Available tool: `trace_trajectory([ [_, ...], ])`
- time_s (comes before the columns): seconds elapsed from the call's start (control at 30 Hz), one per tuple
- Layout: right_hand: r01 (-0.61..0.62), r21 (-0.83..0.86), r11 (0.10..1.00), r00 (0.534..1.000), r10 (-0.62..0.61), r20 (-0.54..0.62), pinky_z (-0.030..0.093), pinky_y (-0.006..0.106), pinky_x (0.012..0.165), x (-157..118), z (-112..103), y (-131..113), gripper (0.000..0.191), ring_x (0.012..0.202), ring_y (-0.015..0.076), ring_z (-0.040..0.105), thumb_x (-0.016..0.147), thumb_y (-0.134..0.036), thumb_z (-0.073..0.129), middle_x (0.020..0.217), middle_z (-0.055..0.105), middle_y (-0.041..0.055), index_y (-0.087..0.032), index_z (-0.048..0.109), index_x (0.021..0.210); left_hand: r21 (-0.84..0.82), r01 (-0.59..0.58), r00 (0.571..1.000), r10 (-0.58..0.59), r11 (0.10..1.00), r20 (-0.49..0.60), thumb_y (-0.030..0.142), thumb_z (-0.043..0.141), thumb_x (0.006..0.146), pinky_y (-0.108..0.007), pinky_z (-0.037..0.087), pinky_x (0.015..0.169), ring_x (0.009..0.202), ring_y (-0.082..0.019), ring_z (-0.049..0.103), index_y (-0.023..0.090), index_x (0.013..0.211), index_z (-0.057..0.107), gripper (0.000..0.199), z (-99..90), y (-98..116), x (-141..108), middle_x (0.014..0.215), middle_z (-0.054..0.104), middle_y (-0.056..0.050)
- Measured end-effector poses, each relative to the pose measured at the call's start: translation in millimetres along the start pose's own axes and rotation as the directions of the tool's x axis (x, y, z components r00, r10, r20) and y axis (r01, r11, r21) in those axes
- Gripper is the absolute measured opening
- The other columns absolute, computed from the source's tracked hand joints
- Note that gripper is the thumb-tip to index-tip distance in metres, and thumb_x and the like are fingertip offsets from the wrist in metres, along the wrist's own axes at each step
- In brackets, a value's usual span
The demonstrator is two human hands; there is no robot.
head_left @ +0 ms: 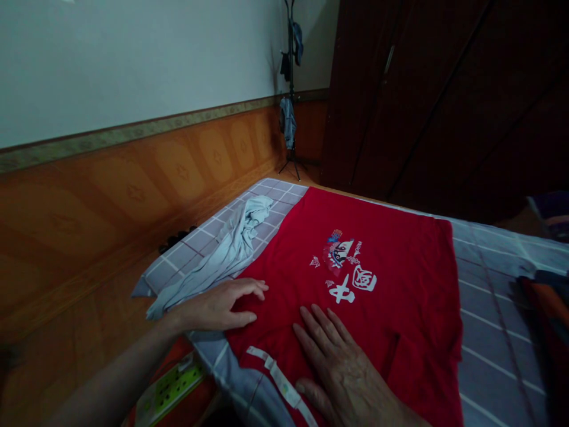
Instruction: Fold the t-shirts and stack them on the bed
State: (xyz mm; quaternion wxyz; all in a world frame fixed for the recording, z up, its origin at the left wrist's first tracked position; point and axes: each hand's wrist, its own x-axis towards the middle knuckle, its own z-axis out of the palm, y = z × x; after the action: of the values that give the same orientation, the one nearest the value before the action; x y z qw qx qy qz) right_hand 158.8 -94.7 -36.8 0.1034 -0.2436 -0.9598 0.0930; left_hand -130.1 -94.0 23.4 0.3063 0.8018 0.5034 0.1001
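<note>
A red T-shirt with a printed picture and white characters on its front lies spread over a bed with a grey checked sheet. My left hand rests at the shirt's left edge, fingers curved and apart, thumb toward the cloth. Flat on the lower part of the shirt lies my right hand, its fingers stretched out. A pale strip with markings runs along the shirt's near edge, beside the right thumb. Left of the shirt, a crumpled light grey garment lies close to my left hand.
Below my left forearm is a green and white power strip. Dark clothes lie at the bed's right. A coat stand with hanging items stands in the far corner, by a dark wardrobe. Dark shoes sit beside the bed.
</note>
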Motion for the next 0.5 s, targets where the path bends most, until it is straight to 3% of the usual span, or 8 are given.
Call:
trace_trajectory([
  [0.17, 0.01, 0.011, 1.0, 0.999, -0.009, -0.034, 0.04, 0.051, 0.104, 0.6, -2.1, -1.1, 0.061, 0.135, 0.0334, 0.027, 0.09, -0.045, 0.05, 0.148, 0.028, 0.0125, -0.017, 0.035, 0.143, 0.133, 0.015, 1.0, -0.011, 0.991, -0.026, 0.043, 0.065, 0.08, -0.044, 0.024, 0.111, 0.138, -0.026, 0.026, 0.022, 0.129, 0.052, 0.054, 4.3, -16.4, 3.4, 0.147, 0.037, -0.01],
  [0.27, 0.012, -0.012, 1.0, 0.998, -0.013, -0.054, 0.04, 0.05, 0.104, 1.1, -1.8, -1.3, 0.062, 0.135, 0.0333, 0.028, 0.089, -0.045, 0.052, 0.147, 0.029, 0.0123, -0.018, 0.036, 0.142, 0.09, 0.077, 0.98, -0.058, 0.993, -0.193, 0.041, 0.048, 0.092, -0.038, 0.033, 0.107, 0.128, -0.021, 0.043, 0.021, 0.122, 0.057, 0.038, 4.2, -22.9, 6.8, 0.138, 0.049, -0.009],
  [0.37, 0.026, -0.05, 0.998, 0.999, -0.028, -0.041, 0.041, 0.05, 0.103, 1.1, -1.1, -1.0, 0.061, 0.134, 0.0336, 0.03, 0.089, -0.045, 0.051, 0.147, 0.031, 0.0129, -0.017, 0.037, 0.142, 0.131, 0.206, 0.904, -0.137, 0.97, -0.405, 0.035, 0.04, 0.095, -0.032, 0.043, 0.095, 0.104, -0.019, 0.059, 0.019, 0.101, 0.066, 0.031, 3.3, -24.8, 14.4, 0.11, 0.066, -0.007],
  [0.43, 0.028, -0.065, 0.998, 0.999, -0.03, -0.043, 0.042, 0.05, 0.103, 0.8, 0.2, -0.4, 0.061, 0.134, 0.0336, 0.03, 0.09, -0.043, 0.051, 0.147, 0.029, 0.0131, -0.017, 0.036, 0.143, 0.237, 0.316, 0.871, -0.182, 0.919, -0.456, 0.033, 0.044, 0.093, -0.031, 0.045, 0.088, 0.095, -0.02, 0.061, 0.019, 0.094, 0.067, 0.028, 3.9, -24.5, 20.3, 0.098, 0.068, -0.007],
  [0.5, 0.025, -0.062, 0.998, 0.998, -0.028, -0.048, 0.041, 0.05, 0.103, 0.4, 1.6, 0.4, 0.062, 0.135, 0.0332, 0.028, 0.09, -0.043, 0.051, 0.148, 0.027, 0.0125, -0.017, 0.033, 0.144, 0.36, 0.393, 0.867, -0.211, 0.846, -0.452, 0.033, 0.048, 0.091, -0.031, 0.045, 0.083, 0.093, -0.022, 0.061, 0.019, 0.093, 0.068, 0.025, 6.1, -23.3, 25.2, 0.095, 0.067, -0.007],
])
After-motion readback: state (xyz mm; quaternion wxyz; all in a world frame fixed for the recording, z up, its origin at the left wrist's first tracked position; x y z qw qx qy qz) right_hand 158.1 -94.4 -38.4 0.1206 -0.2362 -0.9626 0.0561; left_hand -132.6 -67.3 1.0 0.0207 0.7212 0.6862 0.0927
